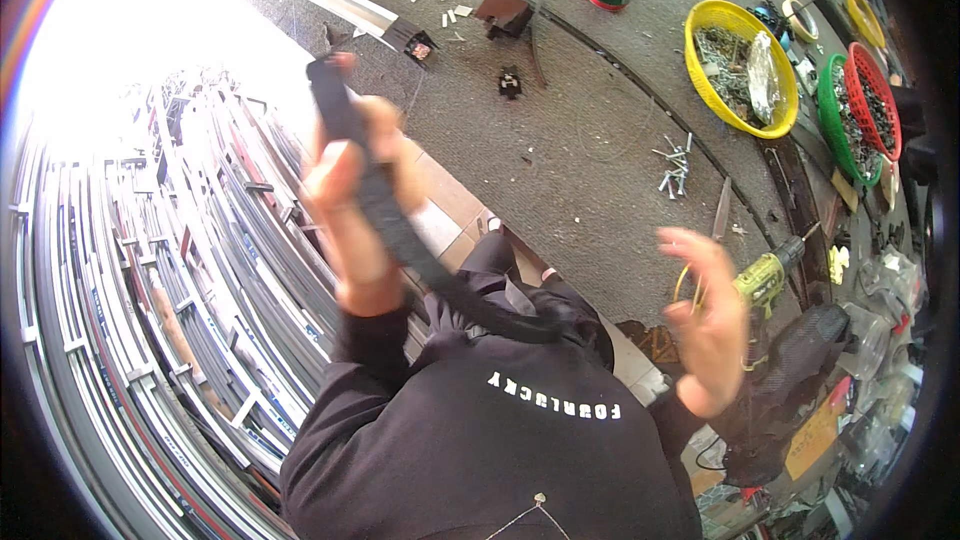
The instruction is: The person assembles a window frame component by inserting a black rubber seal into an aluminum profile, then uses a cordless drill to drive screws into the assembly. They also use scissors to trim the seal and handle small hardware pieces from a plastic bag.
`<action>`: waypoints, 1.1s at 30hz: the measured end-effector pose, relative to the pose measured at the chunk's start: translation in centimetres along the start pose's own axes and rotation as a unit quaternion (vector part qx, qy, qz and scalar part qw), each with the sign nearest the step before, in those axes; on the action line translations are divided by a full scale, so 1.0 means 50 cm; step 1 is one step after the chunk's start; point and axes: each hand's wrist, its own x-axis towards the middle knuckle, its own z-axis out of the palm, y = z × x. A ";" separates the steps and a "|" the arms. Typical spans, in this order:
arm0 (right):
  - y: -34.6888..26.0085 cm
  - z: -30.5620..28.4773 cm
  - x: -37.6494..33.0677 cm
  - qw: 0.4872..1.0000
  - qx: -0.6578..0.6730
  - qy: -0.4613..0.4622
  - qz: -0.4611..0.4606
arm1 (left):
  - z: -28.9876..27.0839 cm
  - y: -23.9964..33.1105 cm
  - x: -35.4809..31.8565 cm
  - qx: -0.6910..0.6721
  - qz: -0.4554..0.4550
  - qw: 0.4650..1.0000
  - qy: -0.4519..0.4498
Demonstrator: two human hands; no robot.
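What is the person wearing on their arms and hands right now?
Both arms are in long black sleeves of a dark sweatshirt with white lettering across the chest. The left sleeve ends at the wrist, and the right sleeve does too. The left hand and right hand are bare: no gloves, watch or rings visible.

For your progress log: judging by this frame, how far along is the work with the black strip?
Done: nothing fitted that shows. In hand: the left hand grips a black strip, raised; the right hand is open, empty. Left: the drill and loose screws lie untouched on the bench.
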 end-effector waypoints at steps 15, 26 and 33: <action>-0.179 0.368 0.220 0.949 0.200 0.194 0.149 | -0.278 -0.125 0.254 0.483 0.066 0.824 -0.288; -0.145 0.341 -0.012 0.878 0.338 0.338 0.027 | -0.344 -0.229 0.298 0.548 0.420 0.577 -0.436; -0.141 0.385 -0.179 0.834 0.369 0.399 0.095 | -0.179 -0.251 0.284 0.535 0.372 0.475 -0.592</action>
